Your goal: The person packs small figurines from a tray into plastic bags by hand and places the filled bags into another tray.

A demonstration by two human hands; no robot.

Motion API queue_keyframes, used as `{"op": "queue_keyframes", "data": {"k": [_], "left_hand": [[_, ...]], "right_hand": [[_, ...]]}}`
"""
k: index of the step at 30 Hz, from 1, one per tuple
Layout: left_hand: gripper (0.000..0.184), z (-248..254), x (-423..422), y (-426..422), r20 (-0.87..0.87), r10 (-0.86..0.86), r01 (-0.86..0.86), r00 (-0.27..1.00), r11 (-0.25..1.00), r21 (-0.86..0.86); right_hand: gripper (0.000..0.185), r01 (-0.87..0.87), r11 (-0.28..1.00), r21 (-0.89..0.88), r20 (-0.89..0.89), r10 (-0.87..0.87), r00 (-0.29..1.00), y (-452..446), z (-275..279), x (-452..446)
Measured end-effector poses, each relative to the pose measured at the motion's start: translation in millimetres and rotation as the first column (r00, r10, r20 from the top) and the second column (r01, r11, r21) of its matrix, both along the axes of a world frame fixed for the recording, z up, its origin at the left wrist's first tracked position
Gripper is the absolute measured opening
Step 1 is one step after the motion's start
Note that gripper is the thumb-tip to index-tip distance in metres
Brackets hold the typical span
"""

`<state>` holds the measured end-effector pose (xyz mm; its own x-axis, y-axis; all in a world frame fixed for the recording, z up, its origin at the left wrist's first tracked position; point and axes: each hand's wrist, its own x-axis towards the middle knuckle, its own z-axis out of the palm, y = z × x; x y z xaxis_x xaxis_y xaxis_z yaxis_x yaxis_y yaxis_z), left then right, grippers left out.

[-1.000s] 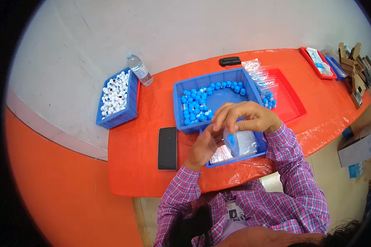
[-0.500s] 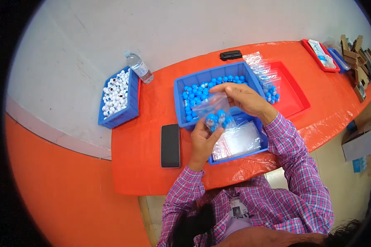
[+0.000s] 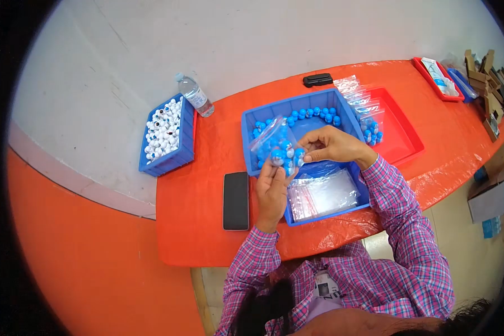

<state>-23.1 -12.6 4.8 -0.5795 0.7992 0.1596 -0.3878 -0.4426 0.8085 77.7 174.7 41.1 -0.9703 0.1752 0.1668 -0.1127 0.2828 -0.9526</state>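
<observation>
My left hand is closed around the lower part of a clear zip-lock bag with several blue-and-white balls in it. The bag stands tilted above the blue bin. My right hand has thumb and fingers pinched at the bag's right side, next to a ball; the exact grip is partly hidden. Behind the bag, more loose blue balls lie along the bin's far and left sides. A smaller blue tray in front carries a stack of flat clear bags.
A red tray with filled bags stands right of the bin. To the left are a black phone, a bin of white balls and a water bottle. A black object lies behind; a small red tray sits far right.
My right hand has come down from above the bag to its right side, its fingers now pinched there. The bag has turned more upright in my left hand. The whole view has shifted slightly.
</observation>
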Motion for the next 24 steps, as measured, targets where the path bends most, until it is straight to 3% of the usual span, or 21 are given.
{"op": "queue_keyframes", "data": {"k": [3, 7, 12, 18, 23, 24], "left_hand": [[0.041, -2.7, 0.6, -1.1, -0.099, 0.019, -0.026, 0.995, 0.998, -0.063], [0.039, -22.5, -7.5, -2.4, -0.247, 0.032, -0.069, 0.969, 0.987, -0.143], [0.033, -7.3, -2.5, -3.7, -0.4, 0.058, -0.146, 0.915, 0.97, -0.193], [0.023, -1.4, -6.8, -6.6, -0.43, -0.052, -0.08, 0.902, 0.955, -0.284], [0.028, -13.2, -8.6, -5.5, -0.273, -0.097, 0.03, 0.957, 0.971, -0.239], [0.03, -13.9, -8.7, -4.9, -0.176, -0.126, 0.092, 0.976, 0.977, -0.192]], "right_hand": [[0.027, -0.01, 0.999, -0.037, 0.005, 0.01, 1.0, -1.3, 0.4, 0.5], [0.024, 0.093, 0.985, 0.144, -0.101, -0.079, 0.992, -7.9, 3.6, 1.4], [0.026, 0.066, 0.952, 0.3, -0.006, -0.067, 0.998, -8.8, 4.7, 2.2], [0.03, 0.068, 0.982, 0.178, -0.015, -0.066, 0.998, -13.9, 8.5, 2.5], [0.032, 0.077, 0.991, 0.112, -0.03, -0.074, 0.997, -18.1, 4.7, 0.0], [0.033, 0.101, 0.986, 0.132, -0.033, -0.098, 0.995, -17.9, 3.7, -0.8]]}}
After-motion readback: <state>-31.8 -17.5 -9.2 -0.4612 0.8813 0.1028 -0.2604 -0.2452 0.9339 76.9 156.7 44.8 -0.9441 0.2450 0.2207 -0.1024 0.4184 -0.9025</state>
